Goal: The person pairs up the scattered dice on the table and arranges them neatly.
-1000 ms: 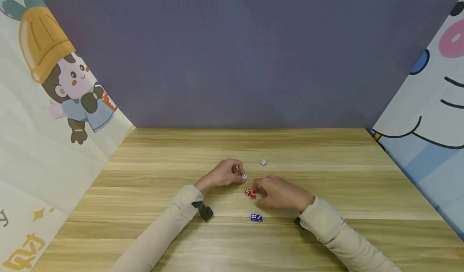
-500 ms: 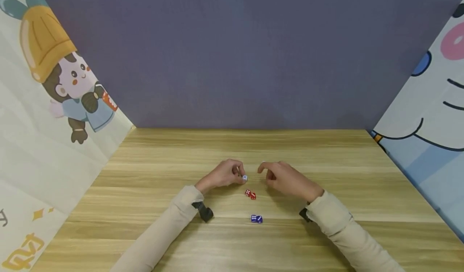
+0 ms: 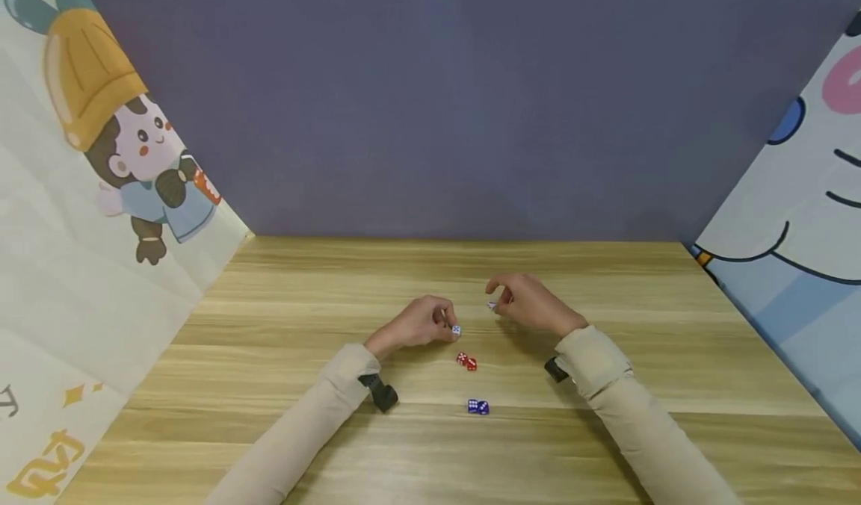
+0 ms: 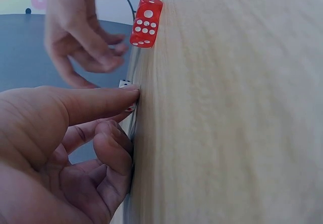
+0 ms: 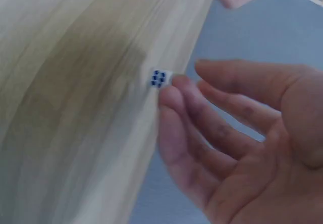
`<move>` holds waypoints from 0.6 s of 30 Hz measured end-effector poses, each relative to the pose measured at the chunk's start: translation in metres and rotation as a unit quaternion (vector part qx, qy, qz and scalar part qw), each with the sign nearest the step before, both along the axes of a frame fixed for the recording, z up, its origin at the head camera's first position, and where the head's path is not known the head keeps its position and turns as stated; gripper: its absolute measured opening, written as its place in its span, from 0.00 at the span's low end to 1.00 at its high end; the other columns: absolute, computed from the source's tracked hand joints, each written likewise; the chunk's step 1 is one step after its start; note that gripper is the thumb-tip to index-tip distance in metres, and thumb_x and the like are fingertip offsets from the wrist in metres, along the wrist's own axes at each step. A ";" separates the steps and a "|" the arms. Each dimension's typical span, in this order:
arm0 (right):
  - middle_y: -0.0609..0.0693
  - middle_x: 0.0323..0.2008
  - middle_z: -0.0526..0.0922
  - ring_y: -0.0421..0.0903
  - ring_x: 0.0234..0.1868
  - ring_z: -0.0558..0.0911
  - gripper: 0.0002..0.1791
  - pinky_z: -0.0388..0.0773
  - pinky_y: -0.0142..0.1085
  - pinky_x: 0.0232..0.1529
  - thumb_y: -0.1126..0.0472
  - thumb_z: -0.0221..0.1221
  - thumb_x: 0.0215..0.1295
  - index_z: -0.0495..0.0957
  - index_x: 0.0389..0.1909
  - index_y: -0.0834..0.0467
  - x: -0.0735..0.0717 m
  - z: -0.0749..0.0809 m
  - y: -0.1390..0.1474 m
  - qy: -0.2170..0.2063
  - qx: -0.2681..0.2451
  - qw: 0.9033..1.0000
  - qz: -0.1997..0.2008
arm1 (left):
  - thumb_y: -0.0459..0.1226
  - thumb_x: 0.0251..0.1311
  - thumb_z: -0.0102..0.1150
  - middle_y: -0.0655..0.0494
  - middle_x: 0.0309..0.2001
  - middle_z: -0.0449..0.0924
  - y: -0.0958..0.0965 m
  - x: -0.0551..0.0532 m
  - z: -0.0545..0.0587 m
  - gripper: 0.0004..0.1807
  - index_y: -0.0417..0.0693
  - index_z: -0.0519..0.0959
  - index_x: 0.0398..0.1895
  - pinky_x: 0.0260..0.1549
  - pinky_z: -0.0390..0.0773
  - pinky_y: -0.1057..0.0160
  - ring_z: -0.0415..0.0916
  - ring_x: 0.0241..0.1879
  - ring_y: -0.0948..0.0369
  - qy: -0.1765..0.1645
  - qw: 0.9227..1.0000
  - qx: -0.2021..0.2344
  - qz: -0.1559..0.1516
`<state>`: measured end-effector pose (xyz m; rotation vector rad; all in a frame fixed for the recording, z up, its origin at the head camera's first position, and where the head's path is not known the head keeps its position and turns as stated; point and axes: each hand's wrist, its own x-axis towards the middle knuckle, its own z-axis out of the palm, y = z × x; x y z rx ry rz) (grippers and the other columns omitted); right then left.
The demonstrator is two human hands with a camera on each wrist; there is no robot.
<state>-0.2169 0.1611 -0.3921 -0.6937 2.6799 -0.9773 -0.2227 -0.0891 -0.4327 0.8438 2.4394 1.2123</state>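
Observation:
My left hand (image 3: 420, 320) pinches a white die (image 3: 456, 330) between its fingertips, low at the table. In the left wrist view, that white die (image 4: 125, 84) is mostly covered by the fingers. Farther back and to the right, my right hand (image 3: 534, 303) is beside a second white die (image 3: 492, 306), its fingers loosely bent. The right wrist view has this die (image 5: 159, 78) right at the fingertips, blue dots showing; whether they touch it cannot be told. Two red dice (image 3: 466, 361) lie together in front of the hands. Nearer still, two blue dice (image 3: 478, 407) sit side by side.
The dice rest on a wooden table (image 3: 350, 430). A dark grey-blue panel (image 3: 430, 116) stands behind it. Cartoon-printed sheets line the left side (image 3: 60, 266) and the right side (image 3: 794, 281). Black straps are on both wrists.
My right hand has left the red dice and moved back to the far white die. My left hand stays in place with its die. The red and blue dice lie as before.

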 end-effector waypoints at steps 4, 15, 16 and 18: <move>0.59 0.32 0.82 0.51 0.24 0.82 0.26 0.80 0.42 0.27 0.70 0.58 0.67 0.68 0.66 0.64 -0.007 -0.009 0.002 -0.096 -0.038 0.995 0.010 | 0.33 0.57 0.71 0.56 0.23 0.77 -0.001 0.000 0.000 0.06 0.44 0.81 0.30 0.23 0.69 0.69 0.69 0.22 0.66 -0.001 1.000 0.002 0.001; 0.59 0.23 0.79 0.50 0.19 0.80 0.09 0.81 0.43 0.20 0.69 0.55 0.71 0.75 0.50 0.63 -0.010 -0.020 -0.002 -0.110 -0.044 0.993 -0.031 | 0.33 0.55 0.72 0.57 0.23 0.78 0.001 0.002 0.002 0.07 0.44 0.81 0.30 0.24 0.68 0.69 0.69 0.23 0.67 0.017 1.000 -0.008 0.005; 0.59 0.23 0.79 0.50 0.18 0.79 0.08 0.81 0.43 0.20 0.70 0.55 0.71 0.75 0.48 0.64 -0.010 -0.020 -0.003 -0.110 -0.043 0.992 -0.035 | 0.33 0.55 0.72 0.57 0.23 0.78 0.001 0.002 0.002 0.06 0.43 0.81 0.30 0.24 0.69 0.69 0.69 0.22 0.67 0.017 1.000 -0.006 0.004; 0.59 0.22 0.78 0.49 0.17 0.79 0.07 0.81 0.43 0.20 0.70 0.55 0.70 0.76 0.47 0.64 -0.009 -0.021 -0.003 -0.110 -0.042 0.992 -0.042 | 0.32 0.55 0.72 0.57 0.23 0.78 0.001 0.002 0.002 0.06 0.43 0.81 0.30 0.24 0.68 0.69 0.69 0.22 0.67 0.016 1.000 -0.002 0.002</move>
